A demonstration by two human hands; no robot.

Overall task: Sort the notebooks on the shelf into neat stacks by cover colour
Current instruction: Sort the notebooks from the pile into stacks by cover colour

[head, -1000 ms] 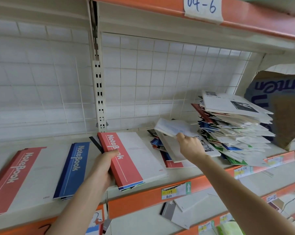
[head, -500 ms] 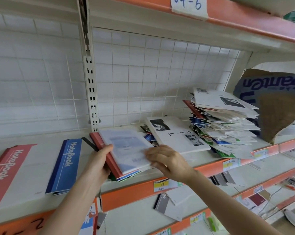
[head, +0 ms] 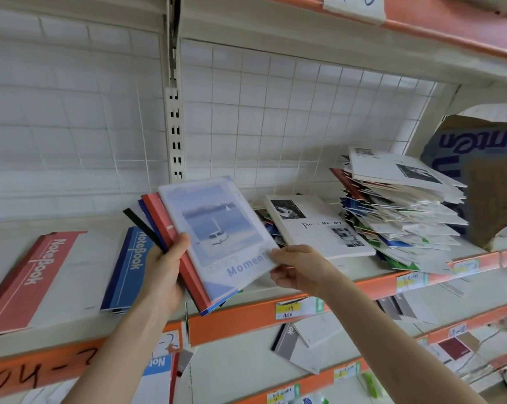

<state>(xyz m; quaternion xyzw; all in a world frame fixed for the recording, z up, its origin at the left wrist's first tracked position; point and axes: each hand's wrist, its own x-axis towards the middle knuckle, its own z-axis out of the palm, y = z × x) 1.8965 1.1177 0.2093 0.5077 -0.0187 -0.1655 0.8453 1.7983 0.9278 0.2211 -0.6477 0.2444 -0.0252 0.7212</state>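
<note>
We count two hands and one bundle (head: 192,282) held between them. Three cover colours show in it: a pale blue notebook (head: 220,237) on top, a red notebook (head: 161,217) under it, and blue covers (head: 217,306) lowest. We cannot tell how many books it holds. One black strip (head: 143,230) juts from its far left side.

On the shelf (head: 240,322) we see two neat stacks to the left, a red stack (head: 33,281) and a blue stack (head: 129,266). To the right lie one white notebook (head: 319,228), flat, and one loose pile (head: 398,217) too jumbled to count.

Half a second ago the bundle lay almost flat on the shelf with the right hand's fingers spread on top. Now it is raised and tipped up to face us, its title readable.

Its long axis runs from far-left to near-right, with the spine on the left and the top edge toward the wire back. Its near end hangs past the shelf's orange edge.

The left hand (head: 164,272) grips the spine side, thumb across the red cover, fingers hidden beneath. The right hand (head: 298,272) pinches the pale blue notebook's near right corner, thumb on top, fingers curled under.
</note>
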